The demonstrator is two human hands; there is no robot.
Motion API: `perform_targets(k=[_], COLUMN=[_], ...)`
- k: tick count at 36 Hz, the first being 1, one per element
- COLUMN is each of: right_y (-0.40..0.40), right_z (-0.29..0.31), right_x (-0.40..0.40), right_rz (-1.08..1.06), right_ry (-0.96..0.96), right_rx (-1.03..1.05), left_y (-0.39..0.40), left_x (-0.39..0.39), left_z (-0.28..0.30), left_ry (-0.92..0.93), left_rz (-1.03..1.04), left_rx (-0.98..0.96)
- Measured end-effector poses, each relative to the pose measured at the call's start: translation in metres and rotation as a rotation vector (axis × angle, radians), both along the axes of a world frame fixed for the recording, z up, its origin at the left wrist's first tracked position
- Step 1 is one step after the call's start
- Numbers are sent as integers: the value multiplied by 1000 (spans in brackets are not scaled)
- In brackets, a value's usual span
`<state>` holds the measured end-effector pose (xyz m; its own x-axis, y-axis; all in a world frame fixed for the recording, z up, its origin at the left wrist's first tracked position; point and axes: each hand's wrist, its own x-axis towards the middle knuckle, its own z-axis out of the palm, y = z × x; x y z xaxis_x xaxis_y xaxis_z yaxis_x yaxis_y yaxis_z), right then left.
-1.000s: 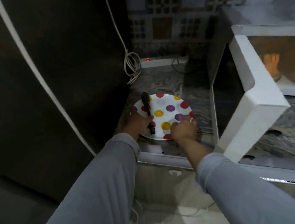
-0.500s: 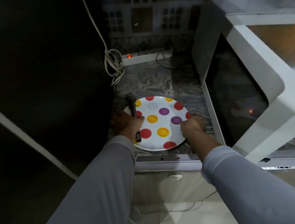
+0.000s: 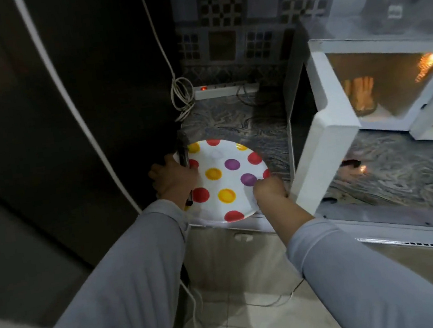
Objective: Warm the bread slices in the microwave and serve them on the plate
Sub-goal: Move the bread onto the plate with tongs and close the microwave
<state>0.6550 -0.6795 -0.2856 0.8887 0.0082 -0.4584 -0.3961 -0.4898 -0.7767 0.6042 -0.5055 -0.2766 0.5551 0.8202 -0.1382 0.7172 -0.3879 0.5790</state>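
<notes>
A white plate (image 3: pixel 235 180) with red, yellow and purple dots sits at the counter's front edge. My left hand (image 3: pixel 175 178) grips its left rim and also holds black tongs (image 3: pixel 183 157) that lie along that rim. My right hand (image 3: pixel 270 188) is closed on the plate's right rim. To the right stands the white microwave (image 3: pixel 423 122) with its door (image 3: pixel 325 147) swung open toward me. The lit cavity holds bread slices (image 3: pixel 360 91) standing upright. The plate carries no food.
A dark fridge wall (image 3: pixel 55 129) closes in the left side. A white power strip (image 3: pixel 225 90) with a red light and coiled cables (image 3: pixel 181 97) lies at the back of the marbled counter (image 3: pixel 254 126). The open door's edge is right beside my right hand.
The view swung right, so the lit cavity and bread show again. Both hands stay on the plate, which has slid closer to the counter's front edge.
</notes>
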Motion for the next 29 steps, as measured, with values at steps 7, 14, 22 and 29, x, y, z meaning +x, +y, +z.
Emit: perform_targets(k=[7, 14, 22, 29], right_y=[-46, -81, -114, -145], right_z=[21, 27, 39, 48], right_x=[-73, -119, -149, -166], right_rz=[-45, 45, 51, -53], right_ry=[-22, -14, -48, -70], right_rx=[58, 60, 16, 47], left_y=[-52, -92, -123, -150], left_x=[-84, -144, -173, -177], left_z=[14, 24, 35, 41], left_ry=[14, -37, -54, -111], left_rz=[84, 157, 165, 79], left_rx=[28, 74, 99, 55])
